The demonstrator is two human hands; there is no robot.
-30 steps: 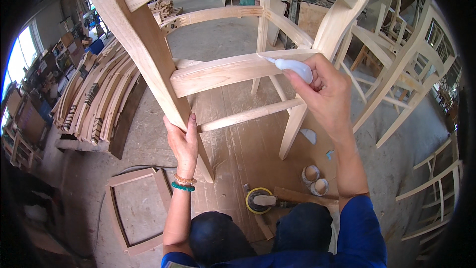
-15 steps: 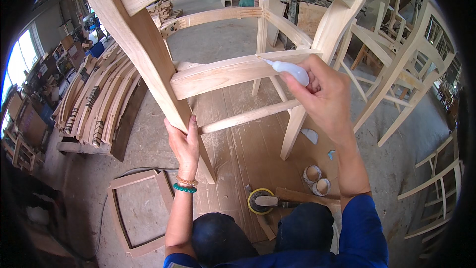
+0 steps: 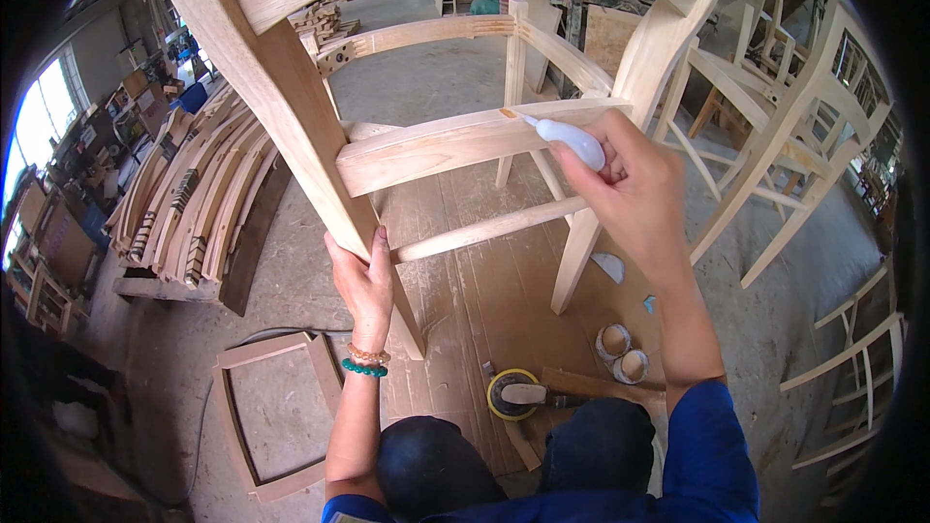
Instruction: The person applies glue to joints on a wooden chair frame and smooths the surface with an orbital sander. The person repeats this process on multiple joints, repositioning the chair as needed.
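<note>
A bare wooden chair frame (image 3: 436, 157) stands upright before me, with curved uprights, a cross rail and a thinner rung below. My left hand (image 3: 364, 283) is wrapped round the lower part of its left leg. In my right hand (image 3: 635, 189) is a small white squeeze bottle (image 3: 573, 140) with a thin nozzle, pointing left. The nozzle tip is at the top edge of the cross rail, beside a small amber-brown wet spot (image 3: 508, 112). My right fingers close round the bottle and partly hide it.
Cardboard (image 3: 446, 320) lies under the chair. Near my knees are a round sander (image 3: 513, 393) and two tape rolls (image 3: 630, 366). A wooden seat frame (image 3: 228, 416) lies at left, near stacked curved slats (image 3: 194, 194). Other chair frames (image 3: 775, 145) stand at right.
An amber-brown spot now shows more plainly on the rail, and the nozzle tip sits slightly to the right of it. My left hand keeps its hold on the leg.
</note>
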